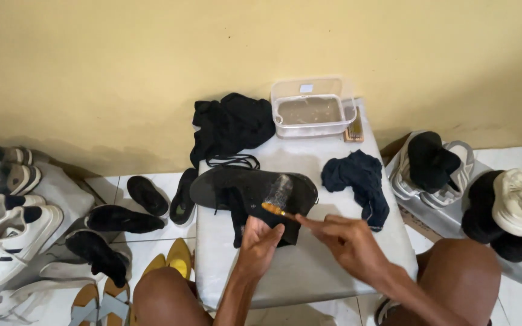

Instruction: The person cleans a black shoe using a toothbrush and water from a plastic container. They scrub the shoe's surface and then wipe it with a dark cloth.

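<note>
A black shoe (237, 187) lies sole up on a low white table (309, 265), with a pale soapy patch near its toe end. My left hand (259, 241) grips the shoe's near side from below. In my right hand (344, 236) is a small brush with an orange handle (275, 210), its head resting on the sole at the soapy patch. Black laces (232, 160) lie just behind the shoe.
A clear plastic tub of cloudy water (313, 110) stands at the table's back, a wooden brush (354, 130) beside it. Black cloth (231, 124) and a dark blue rag (357, 181) lie on the table. Shoes crowd the floor left (7, 235) and right (518, 199).
</note>
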